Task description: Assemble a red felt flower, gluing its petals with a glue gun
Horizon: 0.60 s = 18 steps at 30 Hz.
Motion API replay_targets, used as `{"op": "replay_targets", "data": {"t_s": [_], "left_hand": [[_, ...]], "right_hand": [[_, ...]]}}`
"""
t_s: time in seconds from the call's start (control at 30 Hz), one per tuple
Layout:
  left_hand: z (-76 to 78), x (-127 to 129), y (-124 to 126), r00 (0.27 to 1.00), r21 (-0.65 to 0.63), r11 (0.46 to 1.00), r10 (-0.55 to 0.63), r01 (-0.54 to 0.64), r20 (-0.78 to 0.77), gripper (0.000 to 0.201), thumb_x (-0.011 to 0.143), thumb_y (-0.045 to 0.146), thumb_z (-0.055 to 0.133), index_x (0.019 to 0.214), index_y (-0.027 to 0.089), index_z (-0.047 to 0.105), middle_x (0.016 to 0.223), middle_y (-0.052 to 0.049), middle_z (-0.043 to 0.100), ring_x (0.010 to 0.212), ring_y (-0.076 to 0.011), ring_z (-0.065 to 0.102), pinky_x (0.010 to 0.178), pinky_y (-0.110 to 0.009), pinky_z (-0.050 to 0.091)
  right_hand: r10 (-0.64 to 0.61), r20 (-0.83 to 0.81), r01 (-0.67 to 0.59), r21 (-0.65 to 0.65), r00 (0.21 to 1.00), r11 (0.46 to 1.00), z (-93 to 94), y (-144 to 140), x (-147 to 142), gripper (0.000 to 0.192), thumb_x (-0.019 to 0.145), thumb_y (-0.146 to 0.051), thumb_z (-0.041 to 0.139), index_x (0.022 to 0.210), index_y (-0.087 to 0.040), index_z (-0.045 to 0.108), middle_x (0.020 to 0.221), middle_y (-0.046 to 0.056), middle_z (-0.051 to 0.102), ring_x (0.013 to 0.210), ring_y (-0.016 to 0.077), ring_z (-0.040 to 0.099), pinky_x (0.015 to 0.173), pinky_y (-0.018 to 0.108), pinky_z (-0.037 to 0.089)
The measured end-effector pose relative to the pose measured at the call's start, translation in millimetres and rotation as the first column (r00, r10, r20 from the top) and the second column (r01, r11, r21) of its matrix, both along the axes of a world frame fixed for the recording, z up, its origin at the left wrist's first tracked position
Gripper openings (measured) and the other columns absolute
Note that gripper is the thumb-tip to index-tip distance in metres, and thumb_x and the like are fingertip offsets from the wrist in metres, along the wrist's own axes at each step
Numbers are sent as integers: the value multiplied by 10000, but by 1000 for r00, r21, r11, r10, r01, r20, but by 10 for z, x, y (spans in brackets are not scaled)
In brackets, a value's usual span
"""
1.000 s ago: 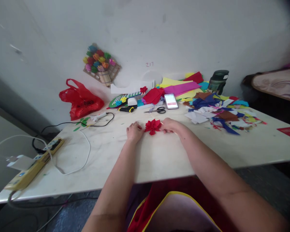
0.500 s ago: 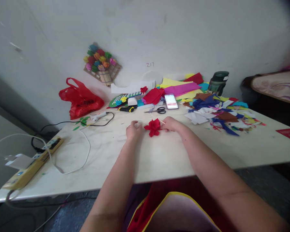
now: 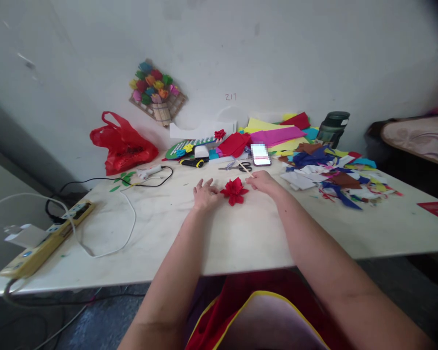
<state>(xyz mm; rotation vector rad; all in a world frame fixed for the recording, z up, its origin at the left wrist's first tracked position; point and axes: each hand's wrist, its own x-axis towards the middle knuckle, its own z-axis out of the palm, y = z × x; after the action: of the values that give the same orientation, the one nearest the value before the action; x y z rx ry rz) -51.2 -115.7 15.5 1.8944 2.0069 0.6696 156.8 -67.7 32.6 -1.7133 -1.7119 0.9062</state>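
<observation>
A red paper flower (image 3: 235,191) with layered, pointed petals sits just above the white table, between my two hands. At its left edge, the thumb and forefinger of my left hand (image 3: 205,194) pinch a petal, while the other fingers are raised and spread. My right hand (image 3: 262,182) is closed around a thin wooden stick (image 3: 244,168), which points up and to the left, away from me. The right fingertips are beside the flower's right petals, slightly apart from them. Black-handled scissors (image 3: 245,166) lie just beyond the stick.
Behind lie a phone (image 3: 261,154), a yellow-black utility knife (image 3: 191,163) and coloured paper sheets (image 3: 277,137). Paper scraps (image 3: 336,172) and a dark bottle (image 3: 333,129) are at right. A red bag (image 3: 129,148), glue gun (image 3: 149,171), cables and a power strip (image 3: 51,243) are at left.
My left hand has shifted to the flower and its fingers have spread, with a petal now pinched. In my right hand the stick has swung up to a steeper tilt.
</observation>
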Motion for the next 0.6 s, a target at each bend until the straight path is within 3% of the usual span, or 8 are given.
{"op": "replay_targets", "data": {"t_s": [0.1,0.17,0.3,0.43,0.6], "left_hand": [[-9,49,-30,995,-66,995,-85,81,-61,262,669,496,679,701,236,666,1506,22,352,1439,-321,97,1140,-544,42],[-39,72,-31,992,-75,992,-105,100,-63,325,636,551,686,718,236,668,1513,9,341,1440,-325,91,1136,-556,44],[-87,89,-2,993,-86,991,-105,100,-52,276,641,495,696,738,238,677,1510,5,346,1437,-328,109,1130,-562,80],[-87,90,16,993,-84,991,-111,107,-40,221,657,441,690,742,236,675,1486,0,389,1432,-333,134,1128,-575,74],[-82,102,24,993,-89,991,-106,101,-54,184,684,366,659,821,245,684,1457,-5,433,1428,-316,166,1129,-563,90]], "right_hand": [[107,-123,-122,-119,987,985,74,-82,52,181,819,-297,552,769,-136,617,388,-50,447,330,59,262,393,236,183],[292,-203,-317,-103,935,943,130,-135,114,232,798,-364,584,757,-138,621,390,-48,466,323,48,240,384,233,148],[522,-127,-536,-135,843,833,169,-163,204,307,732,-431,641,748,-124,654,378,-51,467,340,40,238,396,223,135],[652,-8,-641,-191,758,743,103,-105,162,414,728,-423,633,1013,-131,705,385,-65,453,395,64,310,443,210,230],[684,110,-653,-222,721,724,83,-119,9,443,734,-400,623,1106,-173,699,428,-62,446,439,86,393,497,224,320]]}}
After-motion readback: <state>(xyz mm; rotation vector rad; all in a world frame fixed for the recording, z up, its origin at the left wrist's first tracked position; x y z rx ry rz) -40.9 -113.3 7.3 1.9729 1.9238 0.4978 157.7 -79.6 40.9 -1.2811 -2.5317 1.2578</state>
